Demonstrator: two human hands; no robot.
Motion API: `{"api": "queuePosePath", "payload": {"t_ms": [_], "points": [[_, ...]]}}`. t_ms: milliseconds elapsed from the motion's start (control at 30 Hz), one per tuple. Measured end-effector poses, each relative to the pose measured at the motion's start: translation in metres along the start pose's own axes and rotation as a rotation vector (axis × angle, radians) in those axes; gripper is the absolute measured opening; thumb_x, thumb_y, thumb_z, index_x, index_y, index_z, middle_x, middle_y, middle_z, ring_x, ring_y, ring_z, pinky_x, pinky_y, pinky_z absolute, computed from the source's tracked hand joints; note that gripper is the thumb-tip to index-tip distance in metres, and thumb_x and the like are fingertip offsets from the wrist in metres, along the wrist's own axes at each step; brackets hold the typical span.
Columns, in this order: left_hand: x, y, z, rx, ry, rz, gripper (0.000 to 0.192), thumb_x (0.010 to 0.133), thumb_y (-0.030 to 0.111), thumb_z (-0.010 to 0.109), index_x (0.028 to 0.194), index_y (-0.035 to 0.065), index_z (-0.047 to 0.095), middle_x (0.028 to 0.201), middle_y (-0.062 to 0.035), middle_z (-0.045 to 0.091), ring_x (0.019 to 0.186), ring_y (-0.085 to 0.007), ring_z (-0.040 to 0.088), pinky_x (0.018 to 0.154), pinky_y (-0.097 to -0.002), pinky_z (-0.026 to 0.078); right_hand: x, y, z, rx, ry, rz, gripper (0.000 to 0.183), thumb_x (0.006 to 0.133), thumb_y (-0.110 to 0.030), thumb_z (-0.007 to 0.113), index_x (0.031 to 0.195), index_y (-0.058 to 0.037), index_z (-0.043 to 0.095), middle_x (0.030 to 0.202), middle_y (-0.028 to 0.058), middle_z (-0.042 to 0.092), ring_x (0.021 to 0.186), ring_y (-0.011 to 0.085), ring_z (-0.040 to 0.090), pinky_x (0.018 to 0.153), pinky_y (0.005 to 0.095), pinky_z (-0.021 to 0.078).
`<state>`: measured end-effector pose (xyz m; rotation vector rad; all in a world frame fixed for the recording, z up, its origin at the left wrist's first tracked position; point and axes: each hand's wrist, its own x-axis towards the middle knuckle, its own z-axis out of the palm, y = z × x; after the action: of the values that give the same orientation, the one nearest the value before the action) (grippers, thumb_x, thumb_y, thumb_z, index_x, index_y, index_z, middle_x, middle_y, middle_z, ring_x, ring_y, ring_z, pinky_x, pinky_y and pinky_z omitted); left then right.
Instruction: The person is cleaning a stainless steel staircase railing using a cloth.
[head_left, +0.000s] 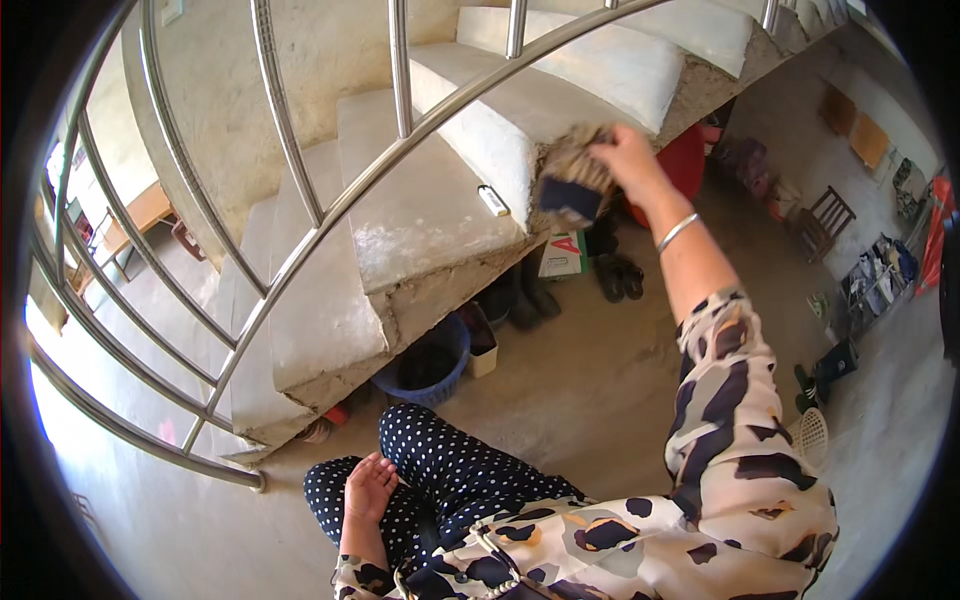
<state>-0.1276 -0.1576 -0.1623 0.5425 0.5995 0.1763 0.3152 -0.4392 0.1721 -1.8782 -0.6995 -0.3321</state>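
My right hand (626, 161) is raised at the edge of the concrete stairs, its fingers closed on a crumpled brown cloth item (577, 176) with a dark blue patch. This item hangs blurred against the broken end of a step, and its exact kind is unclear. A small white object (493, 200), perhaps a lighter, lies on the step to the left of it. My left hand (371, 480) rests palm up by my polka-dot trousers (457, 457), fingers loosely curled and holding nothing.
A curved metal railing (330, 217) runs along the concrete stairs (435, 232). Beneath them stand a blue basket (454, 375), dark boots (536, 292), a printed carton (562, 259), dark shoes (619, 277) and a red tub (686, 169). A wooden chair (825, 221) stands at the right.
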Motion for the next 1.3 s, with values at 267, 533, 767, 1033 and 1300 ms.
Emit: {"api": "queuePosePath", "payload": {"t_ms": [267, 533, 767, 1033, 1300], "points": [[0.000, 0.003, 0.000, 0.037, 0.033, -0.022, 0.024, 0.081, 0.015, 0.051, 0.102, 0.0035, 0.049, 0.090, -0.0105, 0.056, 0.083, -0.0238, 0.056, 0.073, -0.0360, 0.046, 0.085, -0.028, -0.145, -0.518, 0.845, -0.042, 0.022, 0.074, -0.011, 0.055, 0.093, -0.0007, 0.059, 0.092, 0.0210, 0.060, 0.088, 0.0345, 0.057, 0.075, 0.0400, 0.0430], [-0.001, -0.003, 0.008, 0.032, 0.052, -0.018, 0.022, 0.081, 0.014, 0.051, 0.101, 0.0042, 0.049, 0.085, -0.0094, 0.057, 0.079, -0.0229, 0.057, 0.072, -0.0361, 0.047, 0.082, 0.017, -0.139, -0.679, 0.516, -0.162, 0.022, 0.076, -0.011, 0.051, 0.095, -0.0032, 0.057, 0.089, 0.0231, 0.059, 0.086, 0.0396, 0.055, 0.074, 0.0431, 0.0434], [0.004, -0.002, 0.015, 0.091, 0.070, -0.058, 0.023, 0.081, 0.014, 0.053, 0.101, 0.0035, 0.050, 0.085, -0.0095, 0.057, 0.079, -0.0227, 0.057, 0.072, -0.0363, 0.047, 0.056, 0.109, -0.142, -0.646, 0.251, 0.191, 0.027, 0.074, -0.001, 0.050, 0.099, 0.0006, 0.058, 0.095, 0.0185, 0.060, 0.090, 0.0260, 0.057, 0.078, 0.0327, 0.0420], [0.004, -0.003, 0.002, 0.052, 0.090, -0.024, 0.022, 0.081, 0.013, 0.054, 0.101, 0.0031, 0.051, 0.085, -0.0100, 0.058, 0.079, -0.0239, 0.057, 0.073, -0.0370, 0.047, 0.117, -0.019, -0.148, -0.661, 0.856, -0.464, 0.022, 0.078, -0.019, 0.053, 0.087, 0.0012, 0.053, 0.089, 0.0246, 0.057, 0.086, 0.0408, 0.053, 0.076, 0.0445, 0.0414], [0.002, -0.005, 0.009, 0.082, 0.041, -0.030, 0.023, 0.082, 0.013, 0.052, 0.102, 0.0021, 0.050, 0.086, -0.0111, 0.058, 0.079, -0.0240, 0.057, 0.073, -0.0365, 0.047, 0.048, 0.071, -0.110, -0.593, 0.580, 0.023, 0.019, 0.076, -0.012, 0.055, 0.091, 0.0003, 0.059, 0.091, 0.0248, 0.058, 0.093, 0.0382, 0.054, 0.079, 0.0419, 0.0429]]}}
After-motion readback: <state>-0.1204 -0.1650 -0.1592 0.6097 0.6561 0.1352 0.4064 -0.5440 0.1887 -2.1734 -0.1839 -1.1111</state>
